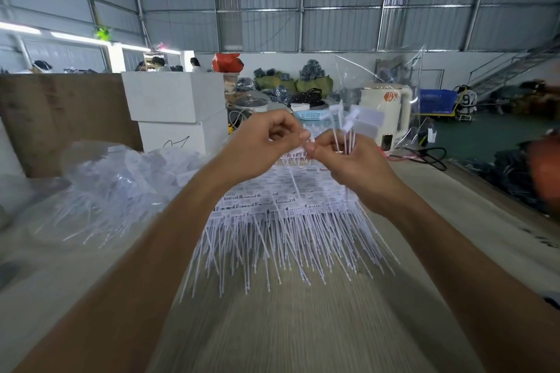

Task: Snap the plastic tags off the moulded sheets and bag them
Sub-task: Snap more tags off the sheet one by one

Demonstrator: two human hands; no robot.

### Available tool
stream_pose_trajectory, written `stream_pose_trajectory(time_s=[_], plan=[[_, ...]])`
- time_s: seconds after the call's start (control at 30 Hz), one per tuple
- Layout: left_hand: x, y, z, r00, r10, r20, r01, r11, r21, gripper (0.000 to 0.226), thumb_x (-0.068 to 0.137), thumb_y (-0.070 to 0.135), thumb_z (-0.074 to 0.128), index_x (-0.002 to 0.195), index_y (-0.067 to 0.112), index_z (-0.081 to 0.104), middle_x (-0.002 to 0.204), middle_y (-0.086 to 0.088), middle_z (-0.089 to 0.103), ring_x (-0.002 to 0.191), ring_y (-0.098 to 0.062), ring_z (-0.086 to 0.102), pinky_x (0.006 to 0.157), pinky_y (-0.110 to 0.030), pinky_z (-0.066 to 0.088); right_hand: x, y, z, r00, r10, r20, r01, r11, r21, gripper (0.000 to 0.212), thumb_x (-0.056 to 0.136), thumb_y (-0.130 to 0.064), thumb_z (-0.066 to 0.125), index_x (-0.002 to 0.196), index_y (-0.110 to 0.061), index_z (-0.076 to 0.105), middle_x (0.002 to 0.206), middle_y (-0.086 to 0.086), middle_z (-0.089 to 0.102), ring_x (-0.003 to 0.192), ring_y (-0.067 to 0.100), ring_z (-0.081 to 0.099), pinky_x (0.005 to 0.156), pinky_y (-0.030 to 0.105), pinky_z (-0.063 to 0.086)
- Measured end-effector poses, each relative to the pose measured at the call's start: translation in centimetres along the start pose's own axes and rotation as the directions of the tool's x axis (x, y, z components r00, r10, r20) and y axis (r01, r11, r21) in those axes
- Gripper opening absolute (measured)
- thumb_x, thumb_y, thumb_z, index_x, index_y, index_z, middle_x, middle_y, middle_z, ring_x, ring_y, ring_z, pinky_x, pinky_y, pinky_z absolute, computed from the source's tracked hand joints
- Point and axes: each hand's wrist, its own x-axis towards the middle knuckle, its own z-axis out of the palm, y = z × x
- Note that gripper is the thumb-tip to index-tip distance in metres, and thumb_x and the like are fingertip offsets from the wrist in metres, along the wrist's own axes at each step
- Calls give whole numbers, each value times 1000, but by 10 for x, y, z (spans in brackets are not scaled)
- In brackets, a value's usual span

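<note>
A stack of white moulded tag sheets (285, 221) lies on the table, its long thin tails fanning towards me. My left hand (266, 142) is raised above the stack's far end and pinches a small white tag between thumb and forefinger. My right hand (348, 160) meets it fingertip to fingertip and grips a bunch of loose tags (351, 124), whose flat heads stick up above the fingers. A clear plastic bag (391, 76) stands upright behind the right hand.
A heap of clear bags filled with tags (121, 179) lies on the table's left side. Two white boxes (178, 112) stand behind it beside a brown board (60, 118). A white machine (385, 112) and bundled goods stand farther back. The wooden table (303, 327) stretches towards me.
</note>
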Motion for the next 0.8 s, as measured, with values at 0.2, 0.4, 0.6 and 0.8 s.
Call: stream_pose_trajectory(time_s=[0.2,0.4,0.6,0.8], plan=[[-2,-6,0,997,-30,78,23,995,97,20,102,15,56,91,3,69,65,-2,64,57,-9,55,59,-21,46,1,1,-1,994,71,-79,-66,996,58,19,94,-22,69,85,-6,69,56,-3,45,47,8,34,47,22,28],[0,-2,0,995,19,94,-36,981,189,24,101,19,58,78,18,64,59,10,52,55,0,46,62,-25,41,-1,5,-4,999,47,7,-47,998,47,10,95,-24,69,91,-15,69,57,-9,41,44,6,31,43,22,26],[0,1,1,994,-44,99,31,991,128,41,105,22,50,76,-8,52,64,-3,38,61,-14,40,80,-39,57,-2,2,-6,992,-123,41,129,975,-182,22,95,-24,69,102,-4,66,78,-7,68,63,3,63,55,12,46],[-1,-4,-1,990,-101,103,100,995,16,43,105,25,46,67,4,41,63,-2,25,58,-16,34,70,-9,54,0,-3,-3,947,-291,139,322,841,-435,28,97,-17,67,94,-42,54,81,-43,59,74,-13,57,66,4,39]])
